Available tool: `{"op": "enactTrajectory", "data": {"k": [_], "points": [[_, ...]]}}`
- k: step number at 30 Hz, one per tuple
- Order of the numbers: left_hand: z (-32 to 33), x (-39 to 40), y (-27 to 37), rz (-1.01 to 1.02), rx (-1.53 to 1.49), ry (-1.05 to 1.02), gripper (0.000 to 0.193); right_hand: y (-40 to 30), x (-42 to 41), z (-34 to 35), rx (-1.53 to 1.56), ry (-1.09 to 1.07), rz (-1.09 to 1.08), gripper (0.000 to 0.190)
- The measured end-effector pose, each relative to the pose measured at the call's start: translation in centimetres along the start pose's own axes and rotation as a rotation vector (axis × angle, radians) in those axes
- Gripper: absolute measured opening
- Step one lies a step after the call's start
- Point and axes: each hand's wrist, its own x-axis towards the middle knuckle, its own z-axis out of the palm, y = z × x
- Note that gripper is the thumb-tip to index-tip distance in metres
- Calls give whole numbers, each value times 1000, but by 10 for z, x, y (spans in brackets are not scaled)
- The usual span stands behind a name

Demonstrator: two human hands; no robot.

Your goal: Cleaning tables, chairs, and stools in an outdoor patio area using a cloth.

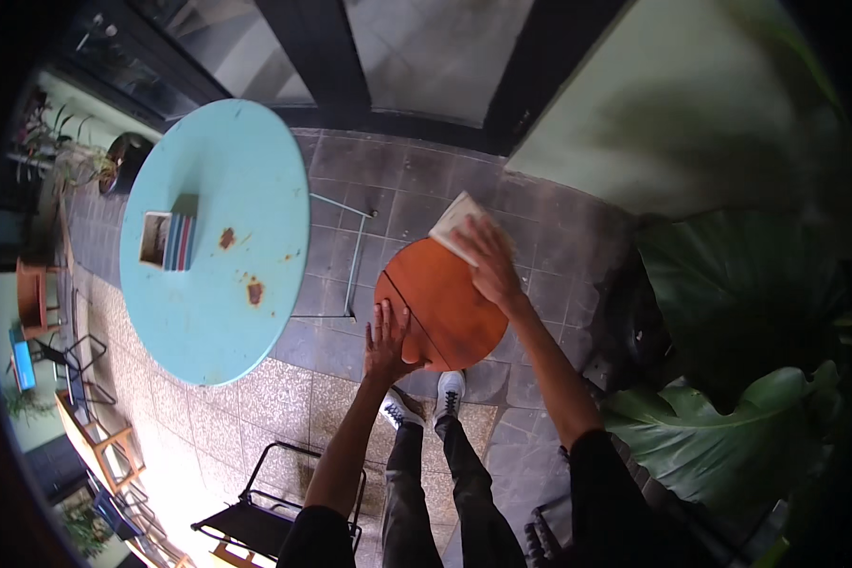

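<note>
A round orange wooden stool top (449,305) lies before me, crossed by a dark seam on its left part. My left hand (389,341) rests on the near left side of it, fingers spread, holding nothing. At the far right edge of the round top, my right hand (491,259) presses on a pale folded cloth (458,220). Part of the cloth reaches past the rim, and the rest is hidden under my palm. The right fingers look slightly blurred.
A light blue round table (255,192) with rust spots stands left, bearing a small striped box (177,241). Large green leaves (724,426) spread at right. A black metal-framed chair (255,518) is near my legs. Dark-framed glass doors (426,64) stand beyond the tiled floor (355,160).
</note>
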Motion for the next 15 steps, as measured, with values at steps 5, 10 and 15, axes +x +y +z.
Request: {"op": "enactTrajectory", "data": {"k": [5,10,15], "points": [[-5,1,-4,-59,99,-30,136,-14,-90,21,-3,-237,41,73],[1,6,13,-51,77,-37,136,-52,-285,23,486,-415,369,66],[0,2,2,-66,77,-66,136,-69,-271,4,1165,-127,652,71]]}}
